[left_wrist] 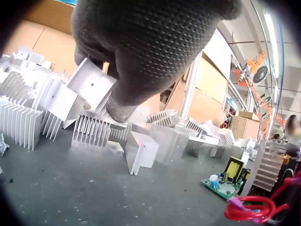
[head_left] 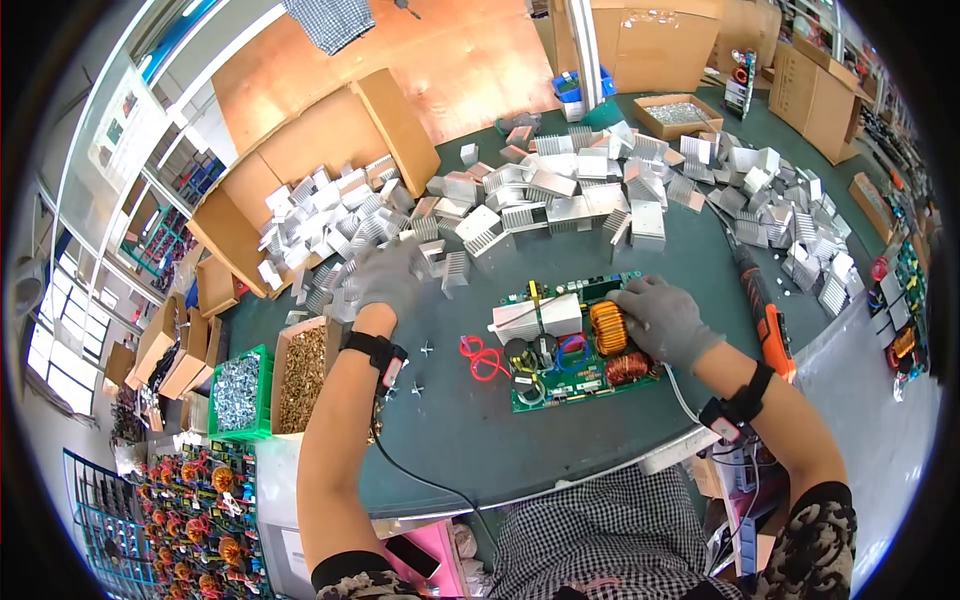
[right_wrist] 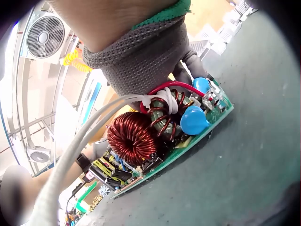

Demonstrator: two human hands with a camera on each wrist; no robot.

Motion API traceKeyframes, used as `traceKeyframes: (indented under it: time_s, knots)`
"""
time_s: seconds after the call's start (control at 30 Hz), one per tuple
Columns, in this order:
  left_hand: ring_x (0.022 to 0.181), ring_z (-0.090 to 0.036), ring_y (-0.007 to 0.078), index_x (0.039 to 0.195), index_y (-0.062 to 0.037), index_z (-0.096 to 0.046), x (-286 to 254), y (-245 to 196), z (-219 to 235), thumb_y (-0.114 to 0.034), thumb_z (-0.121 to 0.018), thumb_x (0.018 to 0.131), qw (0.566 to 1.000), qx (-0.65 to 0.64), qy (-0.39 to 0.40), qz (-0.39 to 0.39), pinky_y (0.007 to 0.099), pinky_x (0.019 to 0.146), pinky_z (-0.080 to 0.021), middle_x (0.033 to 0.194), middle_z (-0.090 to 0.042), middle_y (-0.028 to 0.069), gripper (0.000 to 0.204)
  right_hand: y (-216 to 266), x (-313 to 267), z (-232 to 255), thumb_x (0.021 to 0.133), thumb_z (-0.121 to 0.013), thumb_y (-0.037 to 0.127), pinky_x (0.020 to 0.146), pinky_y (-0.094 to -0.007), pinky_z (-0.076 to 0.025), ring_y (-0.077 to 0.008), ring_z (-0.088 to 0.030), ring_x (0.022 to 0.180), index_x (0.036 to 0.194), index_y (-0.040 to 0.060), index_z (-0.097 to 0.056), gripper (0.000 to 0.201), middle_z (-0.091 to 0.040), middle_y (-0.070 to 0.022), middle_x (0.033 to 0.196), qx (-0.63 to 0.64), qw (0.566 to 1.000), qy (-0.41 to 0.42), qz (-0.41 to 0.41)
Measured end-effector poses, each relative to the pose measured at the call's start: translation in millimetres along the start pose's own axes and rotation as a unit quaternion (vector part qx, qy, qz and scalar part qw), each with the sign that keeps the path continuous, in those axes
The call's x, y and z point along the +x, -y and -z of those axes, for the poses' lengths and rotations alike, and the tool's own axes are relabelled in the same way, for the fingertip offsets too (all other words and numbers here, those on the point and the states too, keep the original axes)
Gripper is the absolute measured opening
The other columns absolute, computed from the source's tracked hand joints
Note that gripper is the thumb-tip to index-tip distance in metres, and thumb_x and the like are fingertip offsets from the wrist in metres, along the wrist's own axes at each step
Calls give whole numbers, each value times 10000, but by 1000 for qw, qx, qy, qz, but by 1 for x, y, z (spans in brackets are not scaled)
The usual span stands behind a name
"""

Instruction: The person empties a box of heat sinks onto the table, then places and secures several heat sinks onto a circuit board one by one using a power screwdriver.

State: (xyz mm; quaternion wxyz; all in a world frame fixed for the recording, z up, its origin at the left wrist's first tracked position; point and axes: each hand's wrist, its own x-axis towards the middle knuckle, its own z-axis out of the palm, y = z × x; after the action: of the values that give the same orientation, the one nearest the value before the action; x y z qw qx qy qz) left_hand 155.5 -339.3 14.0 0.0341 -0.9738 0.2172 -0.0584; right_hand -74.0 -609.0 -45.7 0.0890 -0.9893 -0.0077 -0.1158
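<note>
At the edge of the heat sink pile, my gloved left hand (head_left: 388, 275) pinches a silver finned heat sink (left_wrist: 92, 84) between thumb and fingers. More heat sinks (left_wrist: 91, 131) stand on the table just under it. My gloved right hand (head_left: 665, 318) grips the right end of a green circuit board (head_left: 560, 392), its bent fingers over the far side. The board carries a yellow-wound coil (head_left: 608, 328), a copper-wound coil (right_wrist: 132, 138), blue disc parts (right_wrist: 194, 120) and a silver heat sink block (head_left: 538, 318). Red wire loops (head_left: 484, 358) stick out at its left.
A carton (head_left: 232, 238) spills heat sinks at the left back; more are heaped (head_left: 790, 215) at the right. Small fasteners fill a green bin (head_left: 266, 392) and a box (head_left: 328, 345). Several loose screws (head_left: 418, 388) lie mid-table. An orange-black power tool (head_left: 770, 325) lies right of the board.
</note>
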Motion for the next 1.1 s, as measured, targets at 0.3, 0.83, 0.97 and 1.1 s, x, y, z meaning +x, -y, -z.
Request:
traceKeyframes:
  time_s: [0.3,0.83,0.97,1.1]
  knots:
    - [1244,-427,208,1437,-19,-297,-111,-62,63,-398,-640,848,664,-667,202,-270,347,1033,-350,1345,-451,140,780,79,-8,79,753,-664,116,861,-372,-487,-291,-577,1028,1171,133,-569,429,-593,-91,1068,300,944,-108,84]
    - [1122,-506,270,1035,-149,-669,-119,-113,-19,-283,-720,742,928,-171,-168,-286,466,947,-373,1005,-626,46,326,63,-37,86,750,-735,265,819,-316,-472,-211,-593,884,1120,25,-570,471,-592,-100,969,251,956,-153,15]
    - [1001,-554,287,992,-138,-668,-135,-80,-9,-239,-711,750,910,-149,-227,-313,440,860,-422,942,-610,58,266,61,-42,53,755,-724,271,803,-364,-488,-291,-616,893,1091,60,-581,421,-606,-126,982,142,979,-145,18]
    - [868,-586,282,854,-56,-660,-127,-52,-38,-263,-680,772,913,-401,-9,-69,383,792,-453,904,-637,74,223,77,-33,30,762,-708,316,790,-413,-484,-322,-611,903,1082,96,-585,408,-607,-135,973,104,988,-111,27]
